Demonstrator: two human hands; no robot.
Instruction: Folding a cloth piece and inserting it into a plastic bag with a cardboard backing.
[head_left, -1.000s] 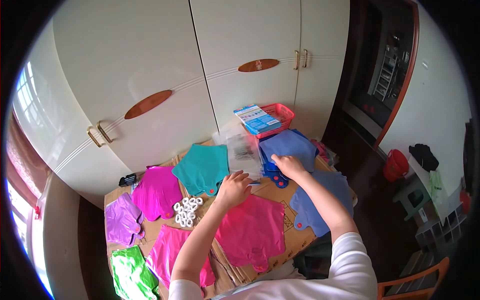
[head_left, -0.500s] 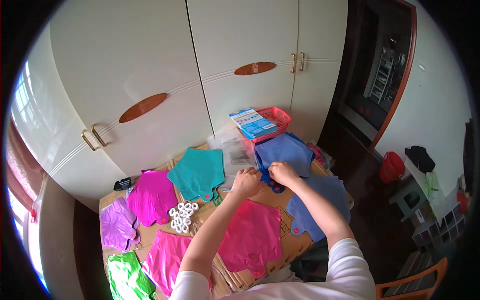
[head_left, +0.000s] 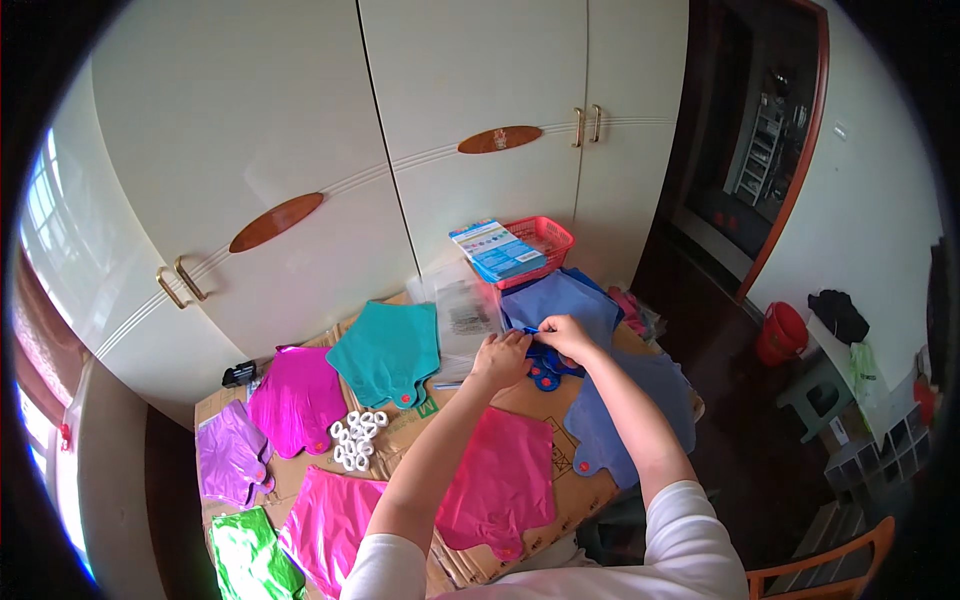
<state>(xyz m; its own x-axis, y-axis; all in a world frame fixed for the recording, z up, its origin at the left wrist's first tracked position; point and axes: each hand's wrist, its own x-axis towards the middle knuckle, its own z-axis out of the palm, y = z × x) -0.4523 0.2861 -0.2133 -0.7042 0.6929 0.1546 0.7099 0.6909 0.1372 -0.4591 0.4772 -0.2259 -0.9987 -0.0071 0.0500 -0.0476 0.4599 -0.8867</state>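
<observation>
My left hand (head_left: 503,360) and my right hand (head_left: 565,337) meet at the near corner of a stack of flat blue foil sheets (head_left: 572,302). Between them, the fingers of both hands close on a small dark blue foil tab (head_left: 529,331). More dark blue tabs with red dots (head_left: 545,376) show just below my hands. By my left hand lies a clear plastic bag (head_left: 466,308). Under my right forearm is a grey-blue foil sheet (head_left: 610,425). My fingertips partly hide what they grip.
Flat teal (head_left: 385,350), magenta (head_left: 295,398), purple (head_left: 232,455), green (head_left: 255,555) and pink (head_left: 505,480) sheets cover the cardboard (head_left: 408,437). White rings (head_left: 358,440) are clustered among them. A blue package (head_left: 495,250) rests on a red basket (head_left: 548,238) before the cupboard (head_left: 300,120).
The view has shifted slightly. My hands stay at the blue stack's corner, and a bit of shiny dark blue foil now shows between my fingertips.
</observation>
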